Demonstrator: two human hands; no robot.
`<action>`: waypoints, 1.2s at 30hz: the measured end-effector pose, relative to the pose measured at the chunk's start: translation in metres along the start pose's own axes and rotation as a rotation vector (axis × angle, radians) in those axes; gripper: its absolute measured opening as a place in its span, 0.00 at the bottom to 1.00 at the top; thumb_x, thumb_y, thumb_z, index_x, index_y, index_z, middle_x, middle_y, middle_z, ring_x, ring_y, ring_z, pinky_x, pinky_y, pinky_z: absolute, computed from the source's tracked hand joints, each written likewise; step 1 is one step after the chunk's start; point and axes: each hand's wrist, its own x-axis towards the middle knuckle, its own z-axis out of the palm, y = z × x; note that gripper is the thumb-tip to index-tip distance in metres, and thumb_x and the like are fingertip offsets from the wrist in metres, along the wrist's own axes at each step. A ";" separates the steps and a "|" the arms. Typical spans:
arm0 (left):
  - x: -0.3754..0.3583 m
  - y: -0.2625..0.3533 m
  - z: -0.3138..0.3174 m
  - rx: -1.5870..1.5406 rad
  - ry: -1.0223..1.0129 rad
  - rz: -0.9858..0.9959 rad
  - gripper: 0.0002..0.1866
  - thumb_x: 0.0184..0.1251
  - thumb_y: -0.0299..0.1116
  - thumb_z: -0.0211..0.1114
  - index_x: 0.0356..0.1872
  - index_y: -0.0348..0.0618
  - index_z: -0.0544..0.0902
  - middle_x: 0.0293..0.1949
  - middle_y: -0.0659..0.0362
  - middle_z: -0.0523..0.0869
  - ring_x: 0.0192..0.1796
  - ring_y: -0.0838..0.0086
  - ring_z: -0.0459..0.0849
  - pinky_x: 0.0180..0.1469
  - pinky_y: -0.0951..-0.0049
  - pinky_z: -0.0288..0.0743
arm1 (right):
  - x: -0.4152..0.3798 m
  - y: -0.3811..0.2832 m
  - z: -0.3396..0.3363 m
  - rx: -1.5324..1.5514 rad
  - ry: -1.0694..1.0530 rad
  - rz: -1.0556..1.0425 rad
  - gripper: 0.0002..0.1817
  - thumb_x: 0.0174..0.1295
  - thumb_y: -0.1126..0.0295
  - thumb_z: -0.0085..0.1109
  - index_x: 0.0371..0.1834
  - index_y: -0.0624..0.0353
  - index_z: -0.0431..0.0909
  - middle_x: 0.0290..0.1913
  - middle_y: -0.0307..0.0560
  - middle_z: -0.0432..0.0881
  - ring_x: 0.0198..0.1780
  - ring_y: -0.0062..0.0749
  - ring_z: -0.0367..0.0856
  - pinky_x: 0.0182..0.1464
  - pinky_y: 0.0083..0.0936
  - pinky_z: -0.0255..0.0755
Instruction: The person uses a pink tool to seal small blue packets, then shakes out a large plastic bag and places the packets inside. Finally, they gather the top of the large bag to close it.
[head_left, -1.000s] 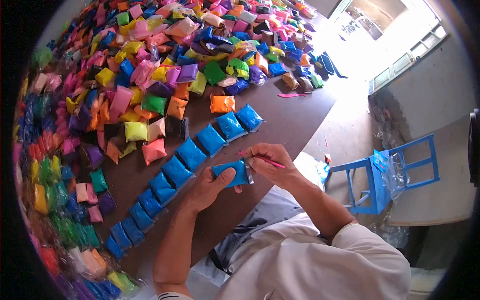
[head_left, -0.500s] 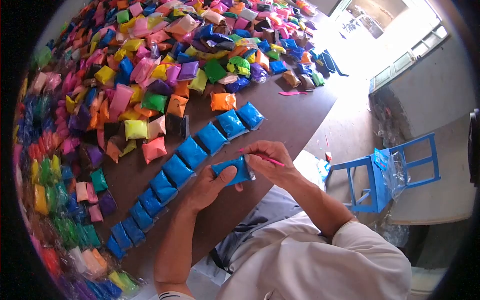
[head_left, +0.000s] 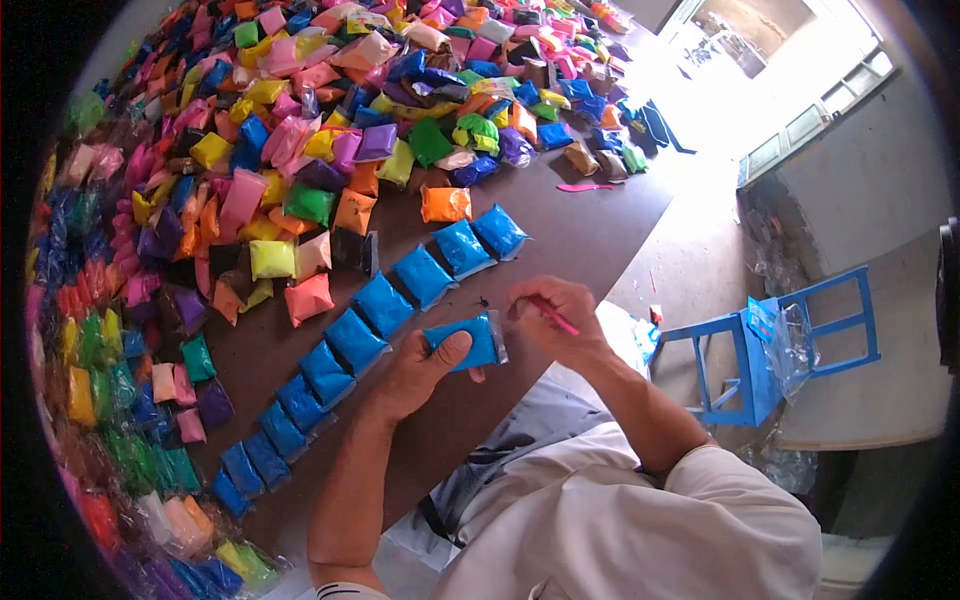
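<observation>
A blue packet with a clear plastic edge is gripped in my left hand, the thumb lying across its left part. Just right of the packet and apart from it, my right hand is closed around a thin pink tool. Several blue packets lie in a slanting row on the brown table, beyond and left of my hands. Near the row's upper end sits an orange packet.
A large heap of coloured packets covers the table's far and left parts. Another pink tool lies near the far right edge of the table. A blue chair with clear plastic on it stands at the right.
My right hand has moved slightly right, away from the packet, with the pink tool still in it. A small dark bit now shows on the table above the packet. My left hand has hardly moved.
</observation>
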 end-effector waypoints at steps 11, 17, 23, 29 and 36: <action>-0.006 0.011 0.005 0.036 0.153 -0.081 0.19 0.69 0.52 0.59 0.39 0.45 0.81 0.29 0.63 0.85 0.38 0.78 0.82 0.47 0.74 0.73 | -0.006 0.056 -0.081 -0.531 0.573 -0.245 0.11 0.59 0.79 0.58 0.46 0.61 0.79 0.39 0.53 0.84 0.36 0.41 0.83 0.40 0.29 0.76; 0.002 -0.016 -0.011 -0.301 0.098 -0.011 0.26 0.67 0.56 0.57 0.44 0.39 0.78 0.37 0.52 0.84 0.37 0.69 0.82 0.41 0.72 0.75 | -0.025 0.044 -0.049 -0.527 0.369 -0.391 0.19 0.56 0.85 0.54 0.52 0.62 0.76 0.50 0.56 0.81 0.53 0.48 0.80 0.55 0.35 0.73; -0.001 -0.011 -0.018 -0.555 -0.030 0.078 0.26 0.68 0.53 0.57 0.47 0.35 0.76 0.37 0.49 0.84 0.35 0.67 0.84 0.41 0.72 0.76 | -0.044 0.010 0.012 -0.367 -0.089 -0.487 0.29 0.53 0.72 0.66 0.59 0.65 0.66 0.63 0.61 0.70 0.67 0.54 0.66 0.66 0.43 0.62; -0.003 0.005 -0.012 -0.433 0.039 0.068 0.28 0.72 0.56 0.48 0.22 0.43 0.77 0.31 0.49 0.81 0.32 0.66 0.79 0.43 0.68 0.73 | -0.031 0.002 0.041 -0.536 -0.328 -0.468 0.41 0.58 0.53 0.63 0.67 0.66 0.56 0.72 0.63 0.56 0.75 0.55 0.50 0.73 0.45 0.48; -0.004 0.001 -0.014 -0.483 0.034 0.063 0.29 0.71 0.57 0.48 0.24 0.41 0.78 0.31 0.50 0.81 0.32 0.64 0.79 0.45 0.65 0.72 | -0.031 -0.001 0.020 -0.694 -0.223 -0.350 0.42 0.52 0.55 0.67 0.63 0.71 0.60 0.66 0.65 0.64 0.67 0.57 0.62 0.68 0.46 0.57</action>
